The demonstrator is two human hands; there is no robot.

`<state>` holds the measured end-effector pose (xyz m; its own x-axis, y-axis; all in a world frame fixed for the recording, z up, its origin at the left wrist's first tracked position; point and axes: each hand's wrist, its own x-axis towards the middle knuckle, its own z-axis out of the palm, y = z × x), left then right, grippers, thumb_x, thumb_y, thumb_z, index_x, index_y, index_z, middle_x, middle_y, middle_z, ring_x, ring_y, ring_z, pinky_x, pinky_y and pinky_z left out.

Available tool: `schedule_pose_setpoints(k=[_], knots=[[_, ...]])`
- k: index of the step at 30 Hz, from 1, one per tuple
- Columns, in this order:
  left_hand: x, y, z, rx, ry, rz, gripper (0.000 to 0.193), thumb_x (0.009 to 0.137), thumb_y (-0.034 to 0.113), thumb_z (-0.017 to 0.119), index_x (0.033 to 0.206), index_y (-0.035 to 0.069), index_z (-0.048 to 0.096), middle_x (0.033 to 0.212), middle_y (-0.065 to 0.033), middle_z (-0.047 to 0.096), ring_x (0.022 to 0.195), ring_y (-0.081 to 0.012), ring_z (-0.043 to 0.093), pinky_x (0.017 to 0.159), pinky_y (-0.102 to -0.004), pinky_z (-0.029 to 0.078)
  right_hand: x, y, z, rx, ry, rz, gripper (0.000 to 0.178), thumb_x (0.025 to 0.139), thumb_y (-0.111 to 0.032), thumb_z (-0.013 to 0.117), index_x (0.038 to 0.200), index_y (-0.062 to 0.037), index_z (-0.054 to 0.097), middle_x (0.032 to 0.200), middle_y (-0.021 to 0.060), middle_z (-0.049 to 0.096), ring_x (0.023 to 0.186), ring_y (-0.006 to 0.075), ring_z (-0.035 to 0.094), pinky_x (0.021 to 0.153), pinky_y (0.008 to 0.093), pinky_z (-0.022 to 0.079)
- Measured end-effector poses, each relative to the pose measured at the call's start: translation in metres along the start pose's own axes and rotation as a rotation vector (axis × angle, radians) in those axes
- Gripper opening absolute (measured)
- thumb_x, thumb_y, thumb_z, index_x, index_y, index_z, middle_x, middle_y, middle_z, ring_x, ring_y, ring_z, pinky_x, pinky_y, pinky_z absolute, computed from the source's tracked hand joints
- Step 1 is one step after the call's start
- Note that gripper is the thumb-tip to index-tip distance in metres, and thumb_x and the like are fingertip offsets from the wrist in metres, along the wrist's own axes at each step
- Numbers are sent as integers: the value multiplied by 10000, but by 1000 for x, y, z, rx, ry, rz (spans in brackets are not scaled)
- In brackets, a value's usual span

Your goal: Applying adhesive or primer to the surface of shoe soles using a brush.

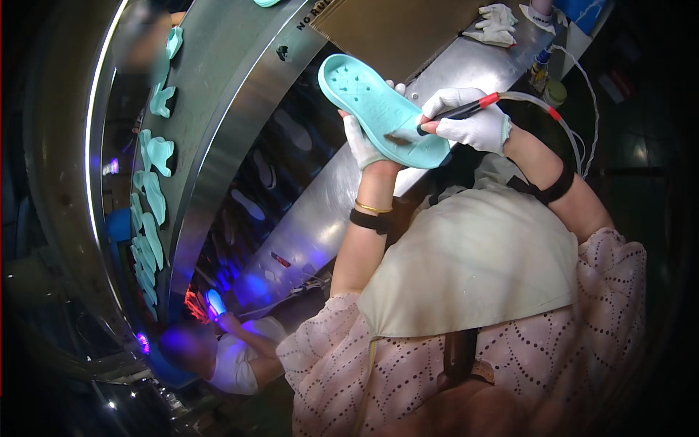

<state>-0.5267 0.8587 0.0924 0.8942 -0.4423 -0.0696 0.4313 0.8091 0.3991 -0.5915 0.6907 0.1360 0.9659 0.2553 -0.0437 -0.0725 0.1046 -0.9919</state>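
A turquoise shoe sole is held up above the metal bench, its inner face toward me and its holed end at the upper left. My left hand, in a white glove with bare fingertips, grips it from beneath; some fingers show past its far edge. In my right hand, gloved likewise, is a black brush with red bands and a pale tube running from its back end. Its dark bristles touch the sole's lower part, near the broad end.
Several turquoise soles stand along the green conveyor belt at left. Brown cardboard and white gloves lie on the metal bench, with a small red-and-black tool nearer. A co-worker sits lower left under blue light.
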Motion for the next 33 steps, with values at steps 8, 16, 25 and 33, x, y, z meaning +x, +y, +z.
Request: schedule_pose_setpoints(k=[8,16,25,33], knots=[[-10,5,13,-190,-185,-122,775,804,682,317,1283,79,409,1195,-166,504,1078,-342,490,950,-473,380,-1,4,-5,-2,128,-61,108,782,-132,655,827,-38,629,780,-6,614,733,61,551,697,210,445],[-25,-7,29,-149,-237,-180,766,817,664,307,1339,104,340,1278,-180,434,1050,-357,509,924,-483,400,-9,9,17,131,56,-366,79,775,-8,650,831,-22,597,875,14,618,813,64,568,726,205,453],[-21,6,24,-13,-144,-136,736,822,624,354,1351,112,327,1326,-172,390,1211,-373,382,995,-509,333,-15,10,18,-306,17,-471,85,788,-40,657,849,-14,604,862,49,629,793,102,583,725,246,473],[-13,22,20,-46,-192,-210,762,821,594,389,1367,73,285,1342,-213,353,1214,-400,371,1007,-515,316,-16,12,27,-69,57,-330,79,750,4,666,805,-1,609,801,50,629,760,95,586,695,209,461]])
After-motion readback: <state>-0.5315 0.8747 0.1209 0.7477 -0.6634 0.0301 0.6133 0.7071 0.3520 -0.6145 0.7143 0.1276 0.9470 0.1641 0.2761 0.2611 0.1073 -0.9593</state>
